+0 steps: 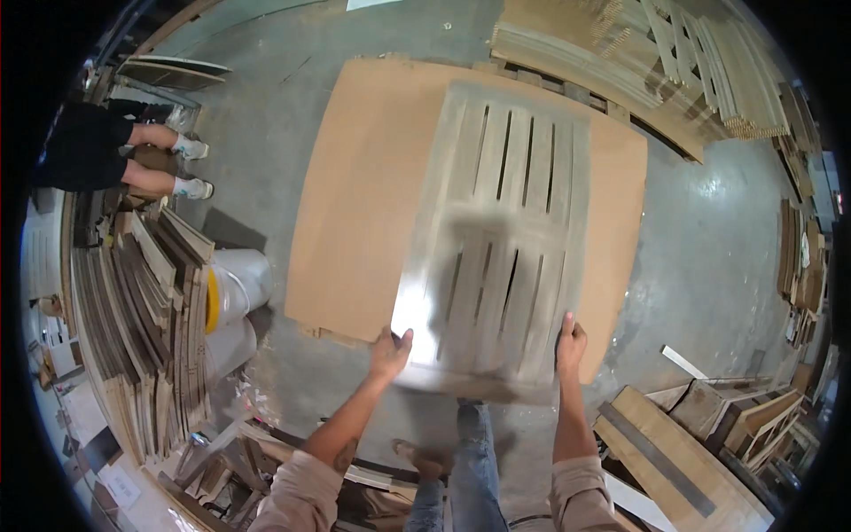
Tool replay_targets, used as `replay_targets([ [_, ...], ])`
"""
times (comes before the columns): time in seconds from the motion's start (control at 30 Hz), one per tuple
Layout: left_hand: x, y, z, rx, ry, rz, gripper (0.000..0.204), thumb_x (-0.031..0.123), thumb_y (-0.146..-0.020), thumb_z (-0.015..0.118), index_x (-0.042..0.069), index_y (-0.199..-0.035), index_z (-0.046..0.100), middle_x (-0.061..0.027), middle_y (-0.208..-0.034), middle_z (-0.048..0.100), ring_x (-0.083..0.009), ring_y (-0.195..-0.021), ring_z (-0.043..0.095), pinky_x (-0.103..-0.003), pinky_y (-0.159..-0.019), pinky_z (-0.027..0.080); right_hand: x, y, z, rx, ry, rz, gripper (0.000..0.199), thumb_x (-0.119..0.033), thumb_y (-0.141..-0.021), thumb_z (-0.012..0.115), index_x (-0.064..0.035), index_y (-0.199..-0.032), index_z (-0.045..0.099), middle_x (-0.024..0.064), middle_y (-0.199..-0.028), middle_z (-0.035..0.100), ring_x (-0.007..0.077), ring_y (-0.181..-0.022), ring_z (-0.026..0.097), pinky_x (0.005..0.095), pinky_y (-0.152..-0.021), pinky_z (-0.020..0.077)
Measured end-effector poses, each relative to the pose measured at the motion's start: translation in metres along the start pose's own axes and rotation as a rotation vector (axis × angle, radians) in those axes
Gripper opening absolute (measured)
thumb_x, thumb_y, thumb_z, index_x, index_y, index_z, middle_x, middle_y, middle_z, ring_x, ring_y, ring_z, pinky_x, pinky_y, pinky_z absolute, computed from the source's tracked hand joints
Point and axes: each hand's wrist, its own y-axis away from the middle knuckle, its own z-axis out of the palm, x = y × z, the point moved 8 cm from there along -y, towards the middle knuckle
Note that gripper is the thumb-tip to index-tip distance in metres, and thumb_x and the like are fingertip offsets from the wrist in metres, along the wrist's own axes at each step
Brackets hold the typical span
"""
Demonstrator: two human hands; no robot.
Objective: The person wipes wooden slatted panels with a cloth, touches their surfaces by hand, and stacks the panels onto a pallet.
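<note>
A long grey wooden panel (523, 222), with two rows of narrow slots, lies in front of me over a brown board. My left hand (390, 352) grips its left edge at the near end, thumb on top. On the right edge, my right hand (571, 346) holds the same end, thumb up and fingers hidden below. The panel's near end juts past the brown board (363, 186) toward my legs. Its near part looks slightly blurred, and a dark shadow falls across its middle.
Stacked wooden slats (603, 66) lie at the far right. To the left stand a row of upright boards (142, 319) and white buckets (244, 279). Another person's legs (151, 160) show at far left. Wooden pieces (674, 461) lie near right, and scrap wood (235, 479) near left.
</note>
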Motion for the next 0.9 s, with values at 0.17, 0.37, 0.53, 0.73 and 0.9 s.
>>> replay_targets([
  [0.17, -0.041, 0.023, 0.052, -0.042, -0.267, -0.056, 0.08, 0.054, -0.088, 0.046, 0.001, -0.143, 0.026, -0.021, -0.145, 0.034, -0.0336, -0.131, 0.038, -0.047, -0.109, 0.028, 0.068, -0.046, 0.036, 0.041, 0.4, 0.114, 0.064, -0.051, -0.088, 0.055, 0.0074, -0.112, 0.056, 0.0269, -0.101, 0.063, 0.0388, -0.096, 0.061, 0.043, -0.086, 0.0463],
  [0.37, -0.285, 0.213, 0.162, -0.324, -0.428, 0.114, 0.035, 0.045, -0.077, 0.062, 0.012, -0.087, 0.07, -0.0139, -0.091, 0.069, -0.0349, -0.085, 0.066, -0.045, -0.071, 0.053, 0.095, 0.076, 0.117, -0.448, 0.323, 0.035, 0.04, -0.036, -0.085, 0.055, 0.0001, -0.1, 0.061, 0.0226, -0.097, 0.062, 0.0365, -0.093, 0.059, 0.0439, -0.083, 0.0469],
  [0.53, -0.288, 0.423, 0.142, -0.461, -0.725, 0.465, 0.028, 0.033, -0.086, 0.052, 0.011, -0.096, 0.065, -0.0143, -0.087, 0.063, -0.0295, -0.092, 0.063, -0.04, -0.078, 0.049, 0.081, 0.237, 0.127, -1.072, 0.941, -0.58, 0.032, -0.034, -0.086, 0.049, -0.007, -0.08, 0.065, 0.0198, -0.084, 0.065, 0.0367, -0.085, 0.063, 0.0516, -0.077, 0.0475],
  [0.73, -0.332, 0.499, 0.084, -0.095, 0.381, -0.486, 0.029, 0.034, -0.086, 0.054, 0.009, -0.091, 0.067, -0.0141, -0.084, 0.065, -0.0294, -0.086, 0.064, -0.04, -0.076, 0.05, -0.078, 0.346, 0.139, -1.233, 0.72, -0.503, 0.037, -0.038, -0.083, 0.055, -0.0034, -0.089, 0.069, 0.0229, -0.097, 0.066, 0.0383, -0.096, 0.062, 0.0433, -0.085, 0.0484],
  [0.9, -0.344, 0.538, 0.105, 0.216, 0.737, -0.523, 0.03, 0.035, -0.086, 0.057, 0.007, -0.087, 0.069, -0.0139, -0.082, 0.067, -0.0294, -0.081, 0.065, -0.039, -0.074, 0.05, -0.253, 0.385, 0.197, -1.132, 0.835, -0.911, 0.037, -0.035, -0.082, 0.054, -0.0008, -0.086, 0.068, 0.0235, -0.092, 0.065, 0.0415, -0.089, 0.063, 0.0473, -0.081, 0.0499],
])
